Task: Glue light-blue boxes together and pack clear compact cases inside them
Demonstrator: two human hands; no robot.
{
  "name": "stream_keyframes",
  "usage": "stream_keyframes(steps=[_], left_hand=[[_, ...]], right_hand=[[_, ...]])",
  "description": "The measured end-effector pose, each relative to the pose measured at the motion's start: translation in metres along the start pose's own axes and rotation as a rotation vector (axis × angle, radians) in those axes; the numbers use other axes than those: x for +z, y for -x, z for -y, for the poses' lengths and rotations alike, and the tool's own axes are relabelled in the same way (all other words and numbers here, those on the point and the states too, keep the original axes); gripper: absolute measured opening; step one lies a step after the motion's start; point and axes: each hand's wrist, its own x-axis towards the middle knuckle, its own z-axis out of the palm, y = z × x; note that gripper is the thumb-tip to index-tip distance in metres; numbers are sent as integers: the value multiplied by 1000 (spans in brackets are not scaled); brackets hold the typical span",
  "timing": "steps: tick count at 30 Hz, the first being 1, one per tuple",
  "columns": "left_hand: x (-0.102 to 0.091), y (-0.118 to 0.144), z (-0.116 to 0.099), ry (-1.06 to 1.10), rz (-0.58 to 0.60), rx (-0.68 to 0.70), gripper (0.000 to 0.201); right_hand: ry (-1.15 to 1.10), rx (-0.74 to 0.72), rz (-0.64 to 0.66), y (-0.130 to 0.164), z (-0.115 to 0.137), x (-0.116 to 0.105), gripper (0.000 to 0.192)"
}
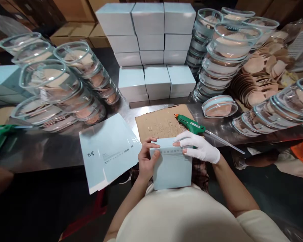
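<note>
A light-blue carton (172,171) is held upright against my body, its printed strip near the upper edge. My bare left hand (149,154) grips its upper left corner, thumb on the near face and fingers over the top. On the upper right, my right hand (195,146), in a white glove with bare fingertips, pinches the same edge. Just beyond lies a green glue gun (190,124) with an orange tip and a clear glue stick (226,141) running out of its back. It rests partly on a glue-spotted cardboard sheet (159,121).
Flat light-blue carton sheets (108,151) overhang the table edge at left. Stacked finished boxes (151,43) stand at the back. Clear round containers (50,80) pile up on the left, and more containers (221,64) on the right. Wooden-looking discs (262,84) lie beyond. Another green glue gun (0,136) is far left.
</note>
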Motion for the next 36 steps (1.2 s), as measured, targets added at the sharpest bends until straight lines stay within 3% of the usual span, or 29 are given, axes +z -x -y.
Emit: stream_keyframes(steps=[3,5,6,7,9,11,14,17,19,22,25,28,30,32,34,36], left_hand=[[-3,-1,-2,-23,-83,-36,27],[-8,-9,-3,-60,-249,-22,27],[-10,-14,-4,-72,-359,-17,29],[-11,-19,-5,-70,-465,-30,32],[-8,-30,-7,5,-575,-142,41],[-2,-37,-9,146,-501,-311,53],[3,-37,-9,276,-276,-371,83],[-4,-29,-7,140,-249,-216,104],[-12,-23,-8,11,-279,-155,103],[-28,-20,-17,-128,-273,-106,86],[-60,-23,-30,-448,-304,3,75],[-116,-27,-38,-920,-468,45,78],[-157,-28,-37,-1125,-542,-84,87],[-190,-29,-30,-1239,-551,-377,95],[-210,-32,-19,-1274,-473,-630,98],[-219,-37,-9,-1262,-363,-718,87]], right_hand=[[69,127,-232,18,-4,13,59],[263,221,-509,37,-8,32,90],[397,228,-610,47,-11,44,96],[539,197,-651,57,-14,57,92],[796,65,-545,73,-23,78,57],[980,-71,-404,82,-31,85,25],[1129,-163,-396,69,-36,55,14],[1251,-89,-556,22,-37,-11,28],[1314,29,-639,-24,-43,-59,43],[1294,183,-598,-97,-70,-117,58],[1219,338,-547,-148,-106,-149,63],[1174,333,-488,-165,-132,-160,66],[1152,279,-442,-162,-141,-161,68],[1119,237,-385,-156,-147,-161,69],[1089,231,-340,-152,-150,-160,68],[1080,283,-336,-152,-152,-160,67]])
